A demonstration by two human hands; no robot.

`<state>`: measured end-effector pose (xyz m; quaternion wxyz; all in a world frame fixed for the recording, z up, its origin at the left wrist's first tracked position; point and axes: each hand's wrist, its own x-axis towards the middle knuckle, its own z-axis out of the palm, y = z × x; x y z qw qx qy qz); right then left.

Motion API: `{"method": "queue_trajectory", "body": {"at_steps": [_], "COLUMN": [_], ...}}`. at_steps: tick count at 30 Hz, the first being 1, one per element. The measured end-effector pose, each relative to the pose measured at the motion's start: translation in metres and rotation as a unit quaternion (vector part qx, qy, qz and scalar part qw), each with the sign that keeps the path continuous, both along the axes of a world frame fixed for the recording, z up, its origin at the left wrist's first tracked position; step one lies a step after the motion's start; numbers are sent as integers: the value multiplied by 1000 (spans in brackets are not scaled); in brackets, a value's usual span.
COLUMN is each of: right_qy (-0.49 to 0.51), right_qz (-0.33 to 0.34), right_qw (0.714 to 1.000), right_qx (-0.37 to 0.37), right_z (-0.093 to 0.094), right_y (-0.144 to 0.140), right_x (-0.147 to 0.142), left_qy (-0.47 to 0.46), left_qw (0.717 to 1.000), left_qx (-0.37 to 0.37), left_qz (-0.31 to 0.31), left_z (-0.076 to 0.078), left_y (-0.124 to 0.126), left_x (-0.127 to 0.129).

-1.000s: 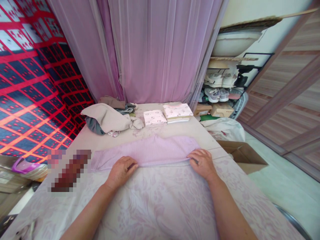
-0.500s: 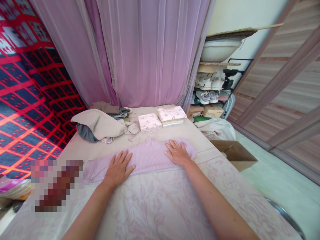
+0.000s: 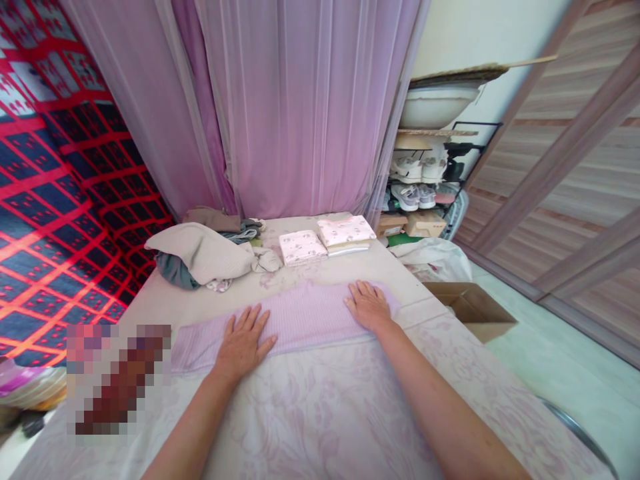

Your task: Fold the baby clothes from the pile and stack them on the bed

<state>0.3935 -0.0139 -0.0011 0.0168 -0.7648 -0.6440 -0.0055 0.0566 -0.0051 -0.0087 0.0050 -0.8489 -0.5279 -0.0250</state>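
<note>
A lilac ribbed garment (image 3: pixel 305 313), folded into a long strip, lies flat across the patterned bed sheet (image 3: pixel 320 413). My left hand (image 3: pixel 245 343) rests palm down on its left half, fingers apart. Near the garment's right end, my right hand (image 3: pixel 369 305) presses flat on the cloth, its fingers stretched out. Neither hand grips the fabric. Just beyond are two folded stacks of pale printed cloth, a smaller one (image 3: pixel 303 247) and a larger one (image 3: pixel 347 230).
A loose heap of clothes (image 3: pixel 200 250) sits at the back left, against a lilac curtain (image 3: pixel 300 113). To the right of the bed stand an open cardboard box (image 3: pixel 470 303) and a rack with shoes (image 3: pixel 417 193). A blurred patch hides something at the left.
My right hand has slid a little to the right along the garment. My left hand stays flat on the cloth. The view has shifted slightly.
</note>
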Motion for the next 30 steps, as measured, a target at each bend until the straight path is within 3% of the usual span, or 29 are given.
{"method": "queue_trajectory", "body": {"at_steps": [5,8,15,23,27,30], "right_qy": [45,96,153,182,176,166], "right_qz": [4,27,23,-7,-6,33], "right_qw": [998,995,987,981,980,977], "right_qx": [47,19,-37,66,96,129], "right_z": [32,42,25,-1,-1,1], "right_y": [23,50,93,84,80,68], "right_x": [-34,-60,-80,-79,-82,-85], "left_qy": [0,-5,-9,-16,-15,-18], "left_qw": [1000,1000,1000,1000,1000,1000], "left_qx": [12,18,12,18,15,10], "left_qz": [-1,-5,-3,-5,0,1], "left_z": [-2,-2,-3,-6,-5,-5], "left_y": [-1,-1,-2,-2,-3,-5], "left_x": [0,0,0,0,1,2]}}
